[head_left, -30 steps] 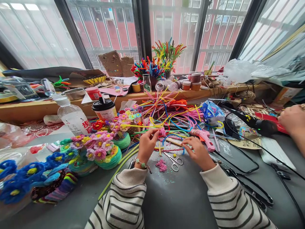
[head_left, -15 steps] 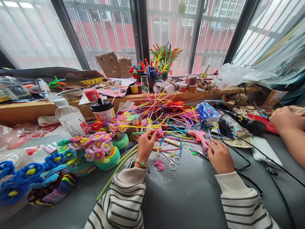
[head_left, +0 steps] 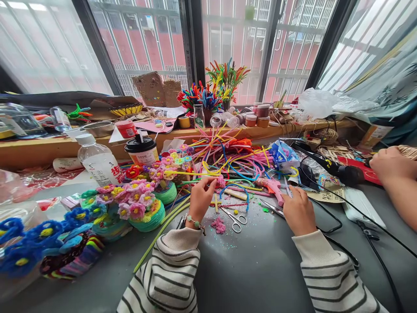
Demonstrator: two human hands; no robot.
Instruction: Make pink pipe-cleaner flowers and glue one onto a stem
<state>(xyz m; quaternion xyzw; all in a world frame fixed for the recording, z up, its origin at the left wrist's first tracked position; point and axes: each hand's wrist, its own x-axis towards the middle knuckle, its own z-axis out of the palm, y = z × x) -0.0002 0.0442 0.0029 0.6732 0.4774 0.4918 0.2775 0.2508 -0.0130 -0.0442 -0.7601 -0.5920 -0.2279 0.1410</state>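
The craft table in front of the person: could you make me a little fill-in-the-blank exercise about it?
1. The fuzzy piece at the left hand's fingertips is coloured ____.
2. The pink tool by the right hand is a glue ____.
3. The lid of the cup beside the water bottle is ____.
4. The sleeves are patterned with dark ____.
Missing words: pink; gun; black; stripes.
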